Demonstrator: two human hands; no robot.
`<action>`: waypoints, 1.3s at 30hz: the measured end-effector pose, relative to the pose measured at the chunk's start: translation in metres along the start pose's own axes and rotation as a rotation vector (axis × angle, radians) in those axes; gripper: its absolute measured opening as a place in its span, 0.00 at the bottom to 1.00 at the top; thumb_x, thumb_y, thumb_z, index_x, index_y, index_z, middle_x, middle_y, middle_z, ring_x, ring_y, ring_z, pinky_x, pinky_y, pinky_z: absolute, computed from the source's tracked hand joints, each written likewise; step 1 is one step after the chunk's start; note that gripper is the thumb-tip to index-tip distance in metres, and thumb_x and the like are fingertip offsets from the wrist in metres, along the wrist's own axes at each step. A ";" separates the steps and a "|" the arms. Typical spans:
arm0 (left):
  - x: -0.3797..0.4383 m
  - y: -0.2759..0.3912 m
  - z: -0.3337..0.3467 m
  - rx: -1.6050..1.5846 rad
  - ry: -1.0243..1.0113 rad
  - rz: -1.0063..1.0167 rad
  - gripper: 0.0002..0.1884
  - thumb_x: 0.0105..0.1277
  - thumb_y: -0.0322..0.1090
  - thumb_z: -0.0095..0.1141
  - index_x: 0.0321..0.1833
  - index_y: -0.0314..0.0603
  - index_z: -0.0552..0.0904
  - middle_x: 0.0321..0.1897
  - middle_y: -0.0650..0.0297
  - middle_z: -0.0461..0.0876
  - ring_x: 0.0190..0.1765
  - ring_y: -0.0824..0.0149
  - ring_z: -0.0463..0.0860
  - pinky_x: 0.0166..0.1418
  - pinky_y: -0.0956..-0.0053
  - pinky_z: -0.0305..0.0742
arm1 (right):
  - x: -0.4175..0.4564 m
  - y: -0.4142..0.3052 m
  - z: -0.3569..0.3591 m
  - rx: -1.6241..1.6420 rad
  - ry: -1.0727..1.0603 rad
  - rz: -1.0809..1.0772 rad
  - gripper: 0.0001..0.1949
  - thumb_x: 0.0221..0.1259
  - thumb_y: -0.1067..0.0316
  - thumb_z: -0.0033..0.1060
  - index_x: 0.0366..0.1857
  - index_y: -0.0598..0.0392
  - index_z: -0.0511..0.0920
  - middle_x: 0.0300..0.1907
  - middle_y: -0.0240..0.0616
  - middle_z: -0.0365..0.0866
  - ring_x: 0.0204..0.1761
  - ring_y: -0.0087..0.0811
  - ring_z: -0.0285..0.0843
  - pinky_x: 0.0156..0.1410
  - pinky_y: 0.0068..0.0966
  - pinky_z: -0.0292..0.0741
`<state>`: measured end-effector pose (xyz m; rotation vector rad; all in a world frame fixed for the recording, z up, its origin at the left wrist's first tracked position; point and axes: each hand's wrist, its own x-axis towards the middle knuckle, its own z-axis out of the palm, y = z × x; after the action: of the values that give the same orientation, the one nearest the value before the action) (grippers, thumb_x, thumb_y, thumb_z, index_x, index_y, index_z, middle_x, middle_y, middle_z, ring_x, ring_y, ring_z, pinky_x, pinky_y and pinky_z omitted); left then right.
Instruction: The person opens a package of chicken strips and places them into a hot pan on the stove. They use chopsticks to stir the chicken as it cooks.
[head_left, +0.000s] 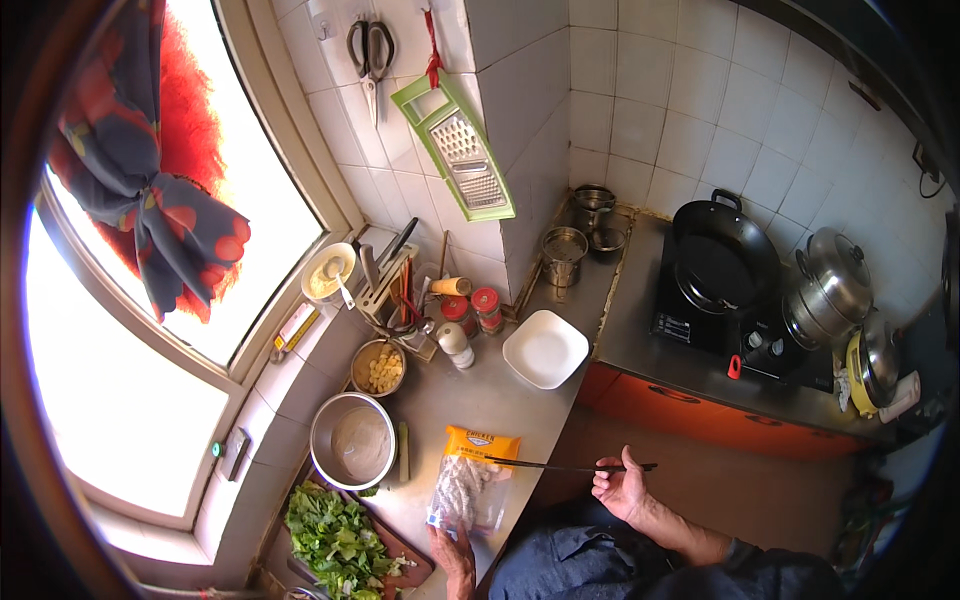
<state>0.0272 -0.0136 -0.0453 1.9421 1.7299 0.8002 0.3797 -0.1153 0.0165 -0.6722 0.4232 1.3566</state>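
My right hand (621, 486) holds a pair of dark chopsticks (555, 466) out to the left. Their tips reach over a plastic food bag (469, 484), orange at the top and clear below, with pale, whitish pieces showing inside. It lies flat on the steel counter (442, 401) and bears writing. At the near edge of this bag, the fingers of my left hand (452, 562) touch the plastic; whether they grip it is hard to see. Left of the bag stands a steel bowl (353, 441) with something pale in it. A white square dish (546, 349) sits farther back.
Chopped leafy greens (337, 540) cover a cutting board (409, 559) at the near left. Beyond the steel bowl are a small bowl of yellowish pieces (379, 369), a shaker (455, 345) and red-lidded jars (486, 309). A wok (724, 255) and steamer pot (829, 289) occupy the stove.
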 end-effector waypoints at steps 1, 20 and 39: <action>0.003 0.018 -0.007 0.003 -0.026 -0.062 0.23 0.66 0.37 0.68 0.62 0.33 0.82 0.55 0.41 0.84 0.56 0.42 0.85 0.55 0.55 0.80 | -0.001 0.000 0.000 -0.019 0.008 0.002 0.36 0.75 0.30 0.43 0.38 0.58 0.84 0.25 0.34 0.75 0.27 0.31 0.70 0.37 0.29 0.69; 0.010 0.044 0.019 -0.700 -0.198 -0.675 0.13 0.65 0.36 0.72 0.35 0.32 0.83 0.24 0.62 0.83 0.23 0.69 0.81 0.24 0.76 0.77 | -0.022 0.024 0.071 -1.371 -0.261 -0.650 0.22 0.77 0.51 0.58 0.23 0.52 0.74 0.21 0.33 0.78 0.23 0.32 0.80 0.33 0.31 0.77; 0.014 0.039 0.016 -0.716 -0.086 -0.561 0.14 0.64 0.32 0.72 0.46 0.32 0.83 0.35 0.63 0.85 0.35 0.71 0.82 0.34 0.72 0.78 | 0.031 0.140 0.077 -2.278 -0.751 -0.533 0.18 0.63 0.56 0.67 0.50 0.54 0.75 0.42 0.47 0.85 0.39 0.54 0.87 0.41 0.50 0.83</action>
<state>0.0677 -0.0039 -0.0294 0.9492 1.5240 0.9242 0.2405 -0.0309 0.0264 -1.6686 -2.1075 0.9010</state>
